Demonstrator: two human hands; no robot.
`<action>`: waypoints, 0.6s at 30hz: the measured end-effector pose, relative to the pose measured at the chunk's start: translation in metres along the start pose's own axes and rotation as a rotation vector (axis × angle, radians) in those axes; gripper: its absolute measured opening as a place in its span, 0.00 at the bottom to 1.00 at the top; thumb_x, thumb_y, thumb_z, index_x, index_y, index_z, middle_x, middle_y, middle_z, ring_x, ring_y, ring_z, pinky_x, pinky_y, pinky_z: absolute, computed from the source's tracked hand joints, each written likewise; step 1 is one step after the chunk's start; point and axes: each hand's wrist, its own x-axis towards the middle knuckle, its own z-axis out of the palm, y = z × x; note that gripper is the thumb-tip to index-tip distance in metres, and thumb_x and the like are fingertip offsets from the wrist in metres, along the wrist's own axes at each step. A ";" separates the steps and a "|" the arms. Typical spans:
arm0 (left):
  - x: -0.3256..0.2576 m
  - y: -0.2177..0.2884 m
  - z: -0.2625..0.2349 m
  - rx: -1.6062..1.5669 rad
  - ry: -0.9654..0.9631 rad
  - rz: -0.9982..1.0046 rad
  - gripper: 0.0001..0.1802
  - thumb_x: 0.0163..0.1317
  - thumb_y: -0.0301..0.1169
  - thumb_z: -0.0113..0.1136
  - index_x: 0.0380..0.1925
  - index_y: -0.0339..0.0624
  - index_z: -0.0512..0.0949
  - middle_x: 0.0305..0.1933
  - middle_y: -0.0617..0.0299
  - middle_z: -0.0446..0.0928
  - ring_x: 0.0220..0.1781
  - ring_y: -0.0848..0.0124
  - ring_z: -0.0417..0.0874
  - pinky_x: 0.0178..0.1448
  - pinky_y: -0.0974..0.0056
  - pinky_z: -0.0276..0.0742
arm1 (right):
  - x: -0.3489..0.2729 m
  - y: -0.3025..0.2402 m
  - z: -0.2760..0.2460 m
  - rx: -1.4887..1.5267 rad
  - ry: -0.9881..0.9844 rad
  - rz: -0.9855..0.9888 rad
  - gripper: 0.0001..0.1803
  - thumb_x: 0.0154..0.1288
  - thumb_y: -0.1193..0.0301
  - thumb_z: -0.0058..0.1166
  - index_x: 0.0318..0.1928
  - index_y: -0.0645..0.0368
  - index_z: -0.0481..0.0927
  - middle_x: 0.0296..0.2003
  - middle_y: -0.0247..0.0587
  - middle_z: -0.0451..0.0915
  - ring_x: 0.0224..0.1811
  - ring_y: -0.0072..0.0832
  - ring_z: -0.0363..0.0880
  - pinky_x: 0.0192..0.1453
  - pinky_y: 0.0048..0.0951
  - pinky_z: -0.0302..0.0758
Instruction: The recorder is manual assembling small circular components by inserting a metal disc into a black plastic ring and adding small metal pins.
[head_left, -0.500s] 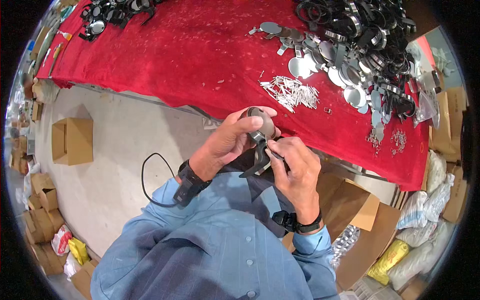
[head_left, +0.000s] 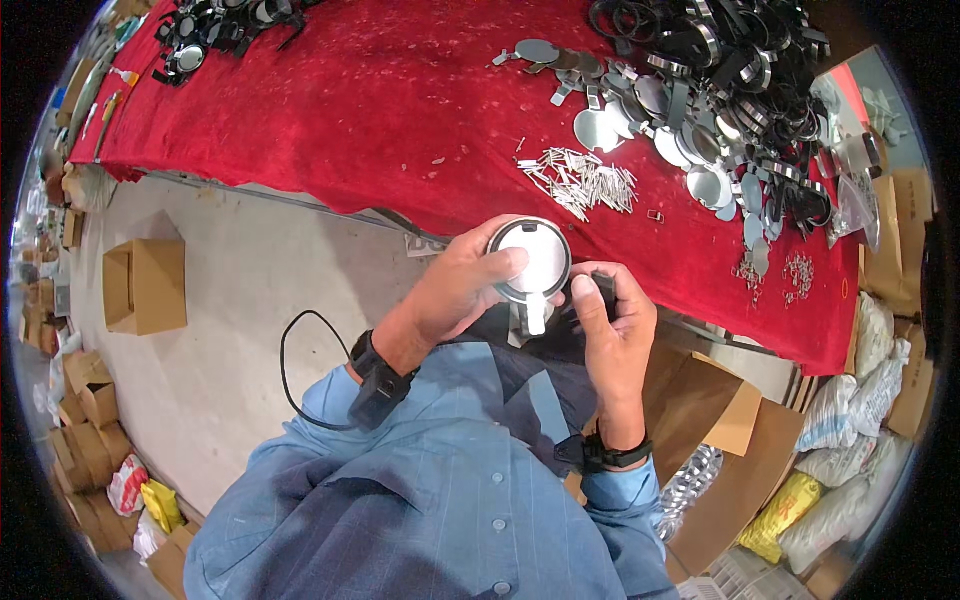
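In front of my body, my left hand [head_left: 452, 282] grips a round, tabbed metal piece [head_left: 545, 250]. Its pale, bright disc is framed by a black rim, and a short tab points down toward me. My left thumb presses on the disc while the fingers go behind it, partly hidden. Close by on the right, my right hand [head_left: 618, 335] is closed, with a black strap end [head_left: 603, 285] between thumb and fingers. Whether that strap joins the round piece is hard to make out behind the fingers.
A red-covered table [head_left: 370, 130] lies ahead. On it are slim metal pins [head_left: 580, 182], loose tabbed discs [head_left: 597, 130], a heap of black straps [head_left: 730, 50] and small wire loops [head_left: 797, 278]. An open carton [head_left: 690, 430] stands by my right arm, another box [head_left: 145, 285] on the left floor.
The round piece has turned so its bright, black-rimmed face points up, tab toward me. My right hand has shifted slightly right, its palm turned more upward, off the piece's lower edge.
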 end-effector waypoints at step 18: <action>-0.009 -0.004 0.004 0.087 -0.112 -0.062 0.30 0.68 0.44 0.69 0.61 0.36 0.73 0.55 0.61 0.80 0.55 0.74 0.80 0.59 0.66 0.79 | 0.002 0.012 -0.011 0.735 -0.272 0.451 0.10 0.61 0.69 0.68 0.40 0.59 0.83 0.26 0.24 0.74 0.25 0.13 0.65 0.32 0.20 0.62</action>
